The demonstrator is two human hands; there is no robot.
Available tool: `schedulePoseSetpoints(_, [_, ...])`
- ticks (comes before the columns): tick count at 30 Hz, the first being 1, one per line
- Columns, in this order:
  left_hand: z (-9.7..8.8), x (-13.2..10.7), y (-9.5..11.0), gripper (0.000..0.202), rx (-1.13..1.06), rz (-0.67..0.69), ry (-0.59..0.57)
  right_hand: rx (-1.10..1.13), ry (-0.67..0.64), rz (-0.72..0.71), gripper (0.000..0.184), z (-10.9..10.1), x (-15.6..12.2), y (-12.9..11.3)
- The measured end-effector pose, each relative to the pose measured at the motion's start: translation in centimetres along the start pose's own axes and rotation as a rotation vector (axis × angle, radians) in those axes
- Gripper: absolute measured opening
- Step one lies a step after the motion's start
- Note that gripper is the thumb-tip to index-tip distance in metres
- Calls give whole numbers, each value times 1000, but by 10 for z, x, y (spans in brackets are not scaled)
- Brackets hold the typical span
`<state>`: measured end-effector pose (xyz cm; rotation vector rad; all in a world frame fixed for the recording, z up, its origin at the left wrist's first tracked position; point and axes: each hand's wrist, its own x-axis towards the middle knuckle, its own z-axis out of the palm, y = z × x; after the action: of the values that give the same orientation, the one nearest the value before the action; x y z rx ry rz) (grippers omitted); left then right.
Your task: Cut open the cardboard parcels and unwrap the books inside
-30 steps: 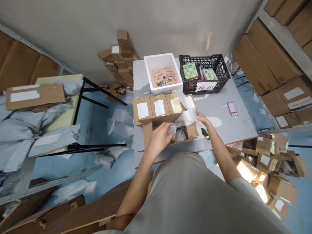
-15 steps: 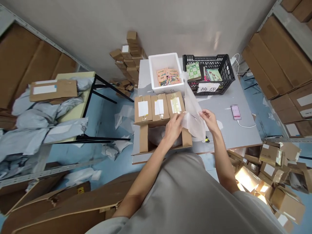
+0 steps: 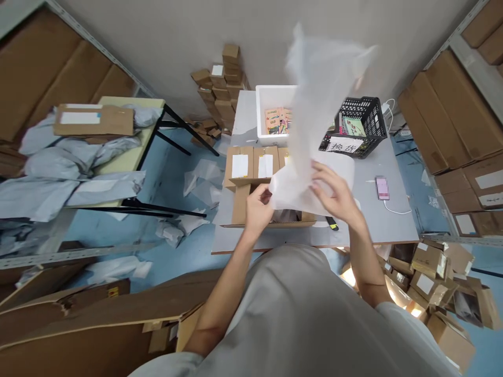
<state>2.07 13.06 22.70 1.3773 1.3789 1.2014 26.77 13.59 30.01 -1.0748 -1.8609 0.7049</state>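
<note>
Both my hands hold up a thin translucent white plastic bag [image 3: 314,110] above an open cardboard box [image 3: 240,204] on the grey table [image 3: 369,220]. My left hand [image 3: 257,207] pinches the bag's lower left edge. My right hand [image 3: 334,191] grips the bag's lower right part, fingers curled. The bag rises tall and blurred, hiding part of the white foam bin [image 3: 271,112] and the black crate [image 3: 361,125]. A row of small labelled cartons [image 3: 251,165] stands just behind the open box.
A pink phone [image 3: 382,187] on a white cable lies at the table's right. Small cartons lie piled on the floor at right [image 3: 436,267] and stacked against the wall [image 3: 222,84]. A side table [image 3: 118,157] with grey mailer bags stands left. Shelves of large boxes line both sides.
The bag was pulled out of the open box and lifted high above the table. Both hands rose with it. The view shifted slightly right.
</note>
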Motion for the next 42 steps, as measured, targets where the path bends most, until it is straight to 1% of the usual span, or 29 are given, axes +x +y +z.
schedulePoseSetpoints(2, [-3, -8, 5, 41, -185, -30, -54, -100, -164, -46, 26, 30, 6, -10])
schedulePoseSetpoints(4, [-7, -17, 9, 59, -343, -33, -134, -191, -244, -56, 28, 59, 9, -16])
schedulePoseSetpoints(5, [-8, -20, 11, 65, -402, -37, -150, -226, -270, -52, 30, 71, 9, -19])
schedulePoseSetpoints(6, [-10, -23, 12, 69, -443, -49, -134, -248, -296, -48, 30, 80, 7, -21])
schedulePoseSetpoints(8, [-15, -23, 12, 69, -493, -88, 11, -252, -330, -46, 29, 90, 2, -23])
schedulePoseSetpoints(9, [-19, -21, 11, 67, -514, -109, 108, -240, -309, -37, 27, 91, -3, -22])
schedulePoseSetpoints(10, [-24, -18, 10, 65, -536, -129, 193, -228, -243, -9, 27, 91, -8, -19])
schedulePoseSetpoints(12, [-37, -13, 8, 62, -586, -161, 285, -206, 7, 118, 35, 86, -20, -9])
schedulePoseSetpoints(13, [-45, -11, 7, 60, -611, -180, 286, -185, 140, 208, 45, 84, -26, -2])
schedulePoseSetpoints(14, [-51, -10, 7, 58, -636, -202, 263, -143, 238, 304, 57, 83, -31, 5])
schedulePoseSetpoints(15, [-57, -10, 6, 57, -662, -228, 227, -77, 282, 395, 70, 82, -35, 11])
schedulePoseSetpoints(16, [-59, -11, 6, 57, -695, -261, 182, 12, 269, 475, 82, 84, -38, 15])
schedulePoseSetpoints(17, [-59, -13, 6, 57, -733, -302, 132, 114, 220, 537, 91, 87, -39, 16])
schedulePoseSetpoints(19, [-48, -18, 7, 55, -825, -415, 22, 301, 115, 602, 100, 97, -37, 11])
schedulePoseSetpoints(21, [-29, -23, 7, 47, -920, -557, -103, 407, 103, 599, 97, 109, -33, -1])
schedulePoseSetpoints(23, [-11, -29, 6, 39, -1000, -666, -215, 432, 174, 581, 82, 118, -30, -13])
schedulePoseSetpoints(25, [-1, -35, 4, 36, -1047, -719, -300, 398, 276, 587, 64, 121, -31, -19])
schedulePoseSetpoints(27, [-3, -43, 2, 39, -1028, -732, -387, 321, 386, 603, 53, 116, -35, -19])
schedulePoseSetpoints(29, [-16, -51, -2, 47, -916, -691, -422, 220, 468, 590, 45, 105, -41, -18])
schedulePoseSetpoints(30, [-24, -55, -5, 52, -829, -631, -377, 169, 479, 570, 40, 98, -44, -19])
schedulePoseSetpoints(31, [-33, -58, -8, 58, -722, -543, -286, 120, 462, 541, 35, 91, -46, -21])
schedulePoseSetpoints(33, [-49, -59, -16, 73, -450, -326, -68, 28, 345, 445, 24, 81, -47, -28])
schedulePoseSetpoints(34, [-55, -58, -19, 75, -297, -220, -13, -23, 240, 385, 22, 79, -45, -32])
schedulePoseSetpoints(35, [-60, -55, -23, 73, -144, -125, -23, -87, 108, 332, 26, 80, -41, -36])
schedulePoseSetpoints(36, [-63, -52, -25, 66, 1, -47, -96, -170, -42, 293, 32, 84, -35, -38])
schedulePoseSetpoints(38, [-66, -43, -30, 46, 253, 52, -342, -389, -360, 278, 43, 99, -17, -36])
schedulePoseSetpoints(40, [-67, -36, -31, 32, 476, 48, -551, -628, -640, 312, 44, 121, 5, -23])
schedulePoseSetpoints(41, [-67, -34, -31, 30, 574, 21, -609, -725, -754, 320, 41, 134, 16, -13])
schedulePoseSetpoints(42, [-68, -33, -31, 31, 654, -6, -631, -799, -848, 318, 39, 148, 26, -1])
